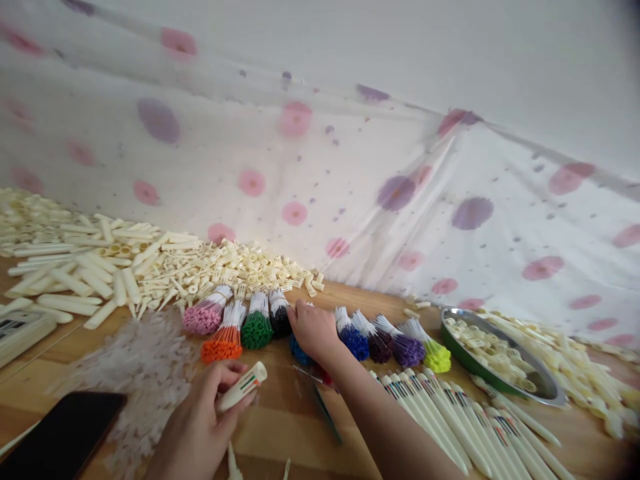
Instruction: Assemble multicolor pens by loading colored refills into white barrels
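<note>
My left hand [200, 410] is closed around a cream multicolour pen barrel [244, 388], tilted with its open end up to the right and coloured marks showing in its slots. Farther forward, my right hand [316, 328] curls over a light blue bundle of pen refills [299, 352] in the row. Its fingertips are mostly hidden, so what they pinch cannot be made out. To its left lie black [280, 320], green [257, 327], orange [223, 343] and pink refill bundles [206, 313]. Dark blue [354, 340], maroon [379, 343], purple [406, 347] and yellow bundles [437, 355] lie to its right.
Cream pen parts [95, 267] are heaped at the back left, with clear plastic pieces [145, 373] nearer. A phone [65, 433] lies front left. Filled pens [440, 413] lie in a row at right, near an oval metal dish [553, 393]. Scissors-like dark blades [325, 410] lie between my arms.
</note>
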Motion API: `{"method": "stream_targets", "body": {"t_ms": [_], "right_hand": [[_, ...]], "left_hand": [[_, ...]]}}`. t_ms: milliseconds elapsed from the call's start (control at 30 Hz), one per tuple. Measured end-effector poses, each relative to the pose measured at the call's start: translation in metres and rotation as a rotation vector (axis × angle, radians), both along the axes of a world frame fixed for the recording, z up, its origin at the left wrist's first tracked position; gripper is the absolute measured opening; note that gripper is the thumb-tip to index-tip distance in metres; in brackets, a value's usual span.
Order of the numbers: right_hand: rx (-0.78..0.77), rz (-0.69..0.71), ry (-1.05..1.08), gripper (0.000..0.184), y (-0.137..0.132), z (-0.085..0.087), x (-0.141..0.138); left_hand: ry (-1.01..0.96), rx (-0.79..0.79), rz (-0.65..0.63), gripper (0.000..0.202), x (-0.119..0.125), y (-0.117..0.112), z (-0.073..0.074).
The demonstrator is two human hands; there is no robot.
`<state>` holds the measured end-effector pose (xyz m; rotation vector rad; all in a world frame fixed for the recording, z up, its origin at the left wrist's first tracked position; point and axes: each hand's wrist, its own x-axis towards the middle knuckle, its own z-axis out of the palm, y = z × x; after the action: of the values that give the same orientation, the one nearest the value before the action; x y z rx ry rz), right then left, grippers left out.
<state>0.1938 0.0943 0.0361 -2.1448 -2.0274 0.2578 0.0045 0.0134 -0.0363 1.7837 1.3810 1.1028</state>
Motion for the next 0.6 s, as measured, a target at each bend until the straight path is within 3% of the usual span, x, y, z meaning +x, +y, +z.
{"method": "stream_targets", "body": {"t_ms": [267,433,600], "right_hand": [[-0.220,0.200,-0.028,0.026,0.032,0.005,0.015],[-0.227,0.230,-0.007,0.025,0.027,0.002,0.024],[-0.173,0.173,-0.030,0.026,0.017,0.001,0.025]], "left_hand": [[0.017,0.003,-0.002,0.010,0.002,0.000,0.005],[-0.003,-0.014,-0.013,0.012,0.004,0.001,0.003],[-0.054,-0.002,-0.027,0.013,0.006,0.001,0.002]]}}
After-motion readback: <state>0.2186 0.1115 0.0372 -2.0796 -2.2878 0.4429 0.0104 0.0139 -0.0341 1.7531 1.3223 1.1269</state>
